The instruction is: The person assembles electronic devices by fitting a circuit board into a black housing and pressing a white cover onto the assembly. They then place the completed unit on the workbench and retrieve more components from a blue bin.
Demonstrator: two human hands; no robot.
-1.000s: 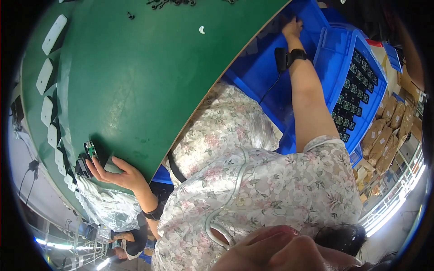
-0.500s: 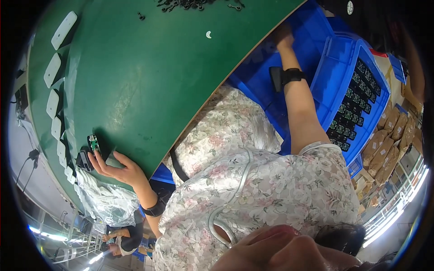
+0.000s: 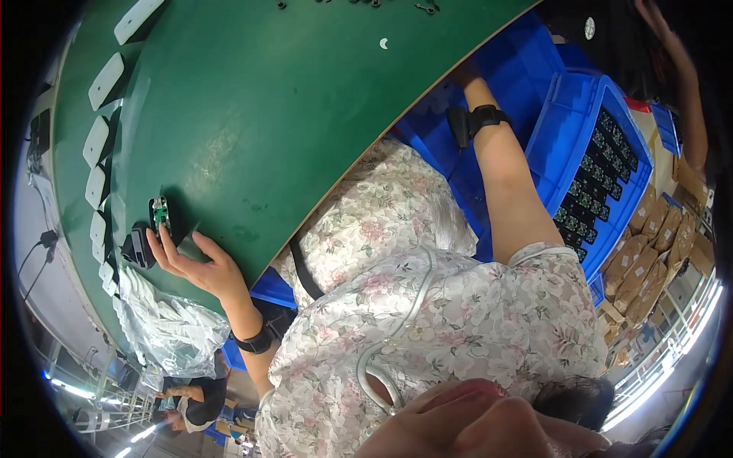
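My left hand (image 3: 197, 266) lies over the green table (image 3: 252, 145), fingers stretched out and thumb apart. Its fingertips reach the lower end of a small black casing with a green circuit board (image 3: 159, 212) inside. Beside those fingers sits a black box-shaped piece (image 3: 140, 246), partly covered by them. On the right, my right hand (image 3: 467, 79) is down in a blue bin (image 3: 527, 57) beside the table edge. Its fingers are hidden in shadow and by the edge, so what they hold does not show.
White rounded panels (image 3: 107, 80) line the table's far left side. Clear plastic bags (image 3: 172, 328) lie near my left forearm. A blue tray (image 3: 553, 153) at right holds rows of black circuit boards (image 3: 595, 179). Brown paper packages (image 3: 641, 263) lie beyond. Another person's arm (image 3: 691, 107) shows at upper right.
The view has shifted, so the table and its things sit differently in the picture. My left hand stays at the casing, and my right hand stays in the blue bin.
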